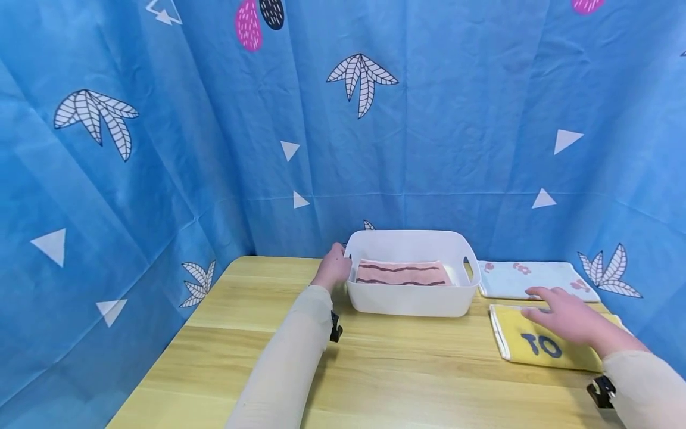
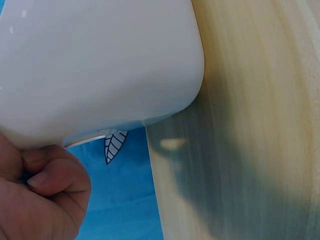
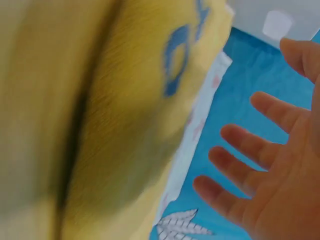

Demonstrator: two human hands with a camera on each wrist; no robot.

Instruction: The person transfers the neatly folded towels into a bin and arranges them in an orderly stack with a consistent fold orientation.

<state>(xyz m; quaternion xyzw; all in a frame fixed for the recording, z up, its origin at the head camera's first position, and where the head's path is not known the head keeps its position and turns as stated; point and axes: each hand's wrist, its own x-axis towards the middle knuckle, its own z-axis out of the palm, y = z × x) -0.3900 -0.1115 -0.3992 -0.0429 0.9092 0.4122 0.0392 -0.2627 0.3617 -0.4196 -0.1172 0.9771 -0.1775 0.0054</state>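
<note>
My left hand (image 1: pixel 333 268) grips the left end of a white plastic basket (image 1: pixel 409 301) by its handle. Close up in the left wrist view, curled fingers (image 2: pixel 61 176) pinch the basket's edge. Inside the basket lies a folded pink towel (image 1: pixel 401 274) with dark wavy stripes. My right hand (image 1: pixel 570 316) hovers over a folded yellow towel (image 1: pixel 511 341) with blue letters, its fingers spread and apart from the cloth. Just behind that towel is a folded pale towel (image 1: pixel 541 275) with pink flower prints, beside the basket's right end.
All of this rests on a light wooden table (image 1: pixel 407 369). A blue patterned curtain (image 1: pixel 429 137) hangs close behind the basket and along both sides of the table. The basket's right handle opening faces the pale towel.
</note>
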